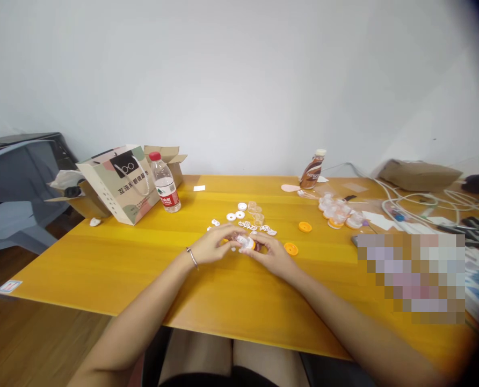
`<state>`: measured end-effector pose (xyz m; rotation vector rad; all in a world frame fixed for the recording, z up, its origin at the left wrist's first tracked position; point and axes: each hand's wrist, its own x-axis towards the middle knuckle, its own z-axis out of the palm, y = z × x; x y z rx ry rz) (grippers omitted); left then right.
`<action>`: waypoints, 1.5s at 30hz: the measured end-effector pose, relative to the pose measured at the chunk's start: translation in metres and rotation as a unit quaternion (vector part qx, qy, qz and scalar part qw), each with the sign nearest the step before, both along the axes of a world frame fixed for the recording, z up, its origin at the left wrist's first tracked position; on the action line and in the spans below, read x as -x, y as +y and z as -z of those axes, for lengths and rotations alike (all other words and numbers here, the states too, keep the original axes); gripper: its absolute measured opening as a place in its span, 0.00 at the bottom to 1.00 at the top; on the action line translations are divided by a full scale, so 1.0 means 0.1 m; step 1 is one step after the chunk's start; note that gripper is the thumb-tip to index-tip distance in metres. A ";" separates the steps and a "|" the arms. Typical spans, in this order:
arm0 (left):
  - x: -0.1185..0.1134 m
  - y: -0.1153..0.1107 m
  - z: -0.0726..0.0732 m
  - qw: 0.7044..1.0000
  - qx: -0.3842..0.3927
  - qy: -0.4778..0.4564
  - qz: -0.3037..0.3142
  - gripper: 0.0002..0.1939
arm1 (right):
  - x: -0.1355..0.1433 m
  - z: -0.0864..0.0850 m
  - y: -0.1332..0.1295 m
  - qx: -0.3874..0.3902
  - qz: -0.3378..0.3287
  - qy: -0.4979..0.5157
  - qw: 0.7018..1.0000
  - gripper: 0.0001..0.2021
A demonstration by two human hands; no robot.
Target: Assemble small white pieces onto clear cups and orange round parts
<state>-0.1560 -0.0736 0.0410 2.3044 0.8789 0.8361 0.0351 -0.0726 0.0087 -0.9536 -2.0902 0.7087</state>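
Between both hands, just above the table, is a small clear plastic container with an orange rim [247, 244]. My left hand [217, 244] pinches its left side, a bracelet on the wrist. The fingers of my right hand [269, 252] close on its right side. Beyond the hands lie white round rings [240, 215], several clear cups [257, 213] and white perforated discs [247, 225]. To the right of my right hand are two orange round caps, the nearer one [291, 249] and the farther one [305, 227]. The fingers hide part of the container.
A paper gift bag [121, 185] and a water bottle with a red cap [166, 183] stand at the left. At the back right are a brown drink bottle [313, 170], a cluster of clear containers [338, 211] and tangled white cables [392, 201]. A blurred-out patch covers the right side.
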 end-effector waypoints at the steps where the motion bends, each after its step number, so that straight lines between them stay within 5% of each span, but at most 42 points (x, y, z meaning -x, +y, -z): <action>1: 0.00 0.00 0.00 1.000 0.001 0.003 -0.007 0.13 | 0.00 0.00 -0.01 -0.006 -0.001 -0.004 1.000 0.13; 9: -0.08 -0.03 0.10 0.985 -0.013 0.084 -0.153 0.16 | 0.04 0.01 -0.06 -0.072 0.003 -0.014 0.997 0.12; 11: -0.09 -0.04 0.09 0.986 -0.017 0.079 -0.143 0.15 | 0.03 -0.01 -0.05 -0.054 -0.001 -0.013 0.998 0.12; 20: 0.02 -0.06 -0.09 0.996 -0.038 0.020 0.075 0.15 | -0.03 0.02 0.03 0.101 -0.076 0.026 0.992 0.14; 24: 0.01 -0.05 -0.04 1.000 -0.024 -0.004 -0.009 0.25 | -0.02 0.02 0.03 0.066 -0.033 0.027 0.997 0.14; 27: 0.00 -0.02 0.01 0.997 0.001 0.000 -0.080 0.16 | -0.03 0.02 0.03 0.042 -0.018 0.006 0.999 0.14; 31: 0.02 -0.01 0.00 1.000 -0.013 -0.002 0.006 0.13 | -0.03 0.02 0.03 0.046 -0.019 -0.008 0.999 0.15; 36: 0.01 -0.03 -0.02 0.998 0.008 -0.006 -0.062 0.16 | -0.02 -0.02 0.00 0.027 -0.026 -0.017 0.999 0.13; 40: 0.02 -0.03 -0.01 1.000 -0.003 0.022 0.013 0.13 | -0.02 -0.02 0.00 0.031 -0.020 -0.013 0.999 0.14; 45: -0.01 -0.03 0.04 0.995 0.001 0.065 -0.080 0.15 | -0.02 -0.04 -0.01 0.016 -0.030 -0.013 0.999 0.12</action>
